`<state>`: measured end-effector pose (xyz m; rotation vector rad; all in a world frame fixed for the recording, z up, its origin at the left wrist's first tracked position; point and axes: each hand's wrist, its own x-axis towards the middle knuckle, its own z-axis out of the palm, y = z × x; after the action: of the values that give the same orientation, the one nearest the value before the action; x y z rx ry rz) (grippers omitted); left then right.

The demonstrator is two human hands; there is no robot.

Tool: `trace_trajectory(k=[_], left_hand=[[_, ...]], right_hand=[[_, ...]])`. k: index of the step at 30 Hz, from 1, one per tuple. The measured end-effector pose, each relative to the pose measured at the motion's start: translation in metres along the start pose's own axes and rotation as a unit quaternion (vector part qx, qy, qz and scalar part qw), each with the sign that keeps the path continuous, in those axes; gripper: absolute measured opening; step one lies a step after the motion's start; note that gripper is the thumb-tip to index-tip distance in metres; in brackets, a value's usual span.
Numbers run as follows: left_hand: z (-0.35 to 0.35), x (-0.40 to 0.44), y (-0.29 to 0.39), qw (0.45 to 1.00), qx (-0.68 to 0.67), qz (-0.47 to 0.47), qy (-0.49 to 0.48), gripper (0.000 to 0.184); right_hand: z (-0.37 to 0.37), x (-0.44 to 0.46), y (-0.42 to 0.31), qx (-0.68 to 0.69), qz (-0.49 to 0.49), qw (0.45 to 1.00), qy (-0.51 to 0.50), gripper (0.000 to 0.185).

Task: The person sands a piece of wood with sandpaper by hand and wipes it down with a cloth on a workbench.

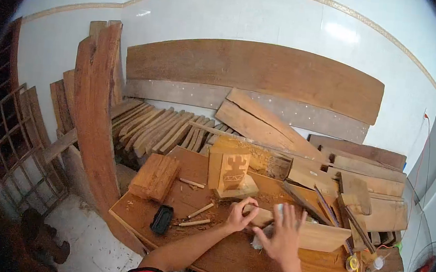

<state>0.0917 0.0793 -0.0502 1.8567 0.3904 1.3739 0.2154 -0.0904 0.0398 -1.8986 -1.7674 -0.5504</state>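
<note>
My left hand [242, 216] is closed on the left end of a small wooden block [258, 216], thumb and fingers curled round it. To its right, my right hand [286, 232] is open, its fingers stretched out and spread, over the block's right end. A crumpled pale thing [259, 241], perhaps a cloth or plastic, shows under the right thumb. Beside the right hand lies a light wooden board [326, 237]. Just behind the hands, a wooden block with a dark cut-out pattern [236, 166] stands upright on a small base [239, 189].
On the wooden table [207, 262] are several chisel-like tools [198, 211], a black tray [162, 219], a reddish wood block [155, 177] and shavings. A yellow tape roll [352, 263] sits at the right edge. Planks [96, 104] lean at left; boards [379, 189] are stacked at right.
</note>
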Motion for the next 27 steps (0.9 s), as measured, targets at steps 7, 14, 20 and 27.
trace_trajectory(k=[7,14,20,27], left_hand=[[0.007,-0.001,-0.01,0.999,0.019,0.035,0.006,0.026],[0.007,0.004,-0.006,0.999,-0.036,0.032,0.006,0.022],[0.004,0.004,0.01,0.999,0.003,0.035,0.021,0.024],[0.002,0.004,0.002,1.0,0.027,-0.012,0.0,0.028]], right_hand=[[-0.042,-0.063,0.123,-0.124,0.202,0.971,-0.025,0.087],[-0.022,-0.042,0.082,-0.166,0.174,0.969,-0.054,0.097],[-0.009,-0.008,-0.011,-0.01,0.001,0.999,-0.045,0.101],[-0.036,-0.043,0.093,-0.084,0.084,0.992,-0.045,0.089]])
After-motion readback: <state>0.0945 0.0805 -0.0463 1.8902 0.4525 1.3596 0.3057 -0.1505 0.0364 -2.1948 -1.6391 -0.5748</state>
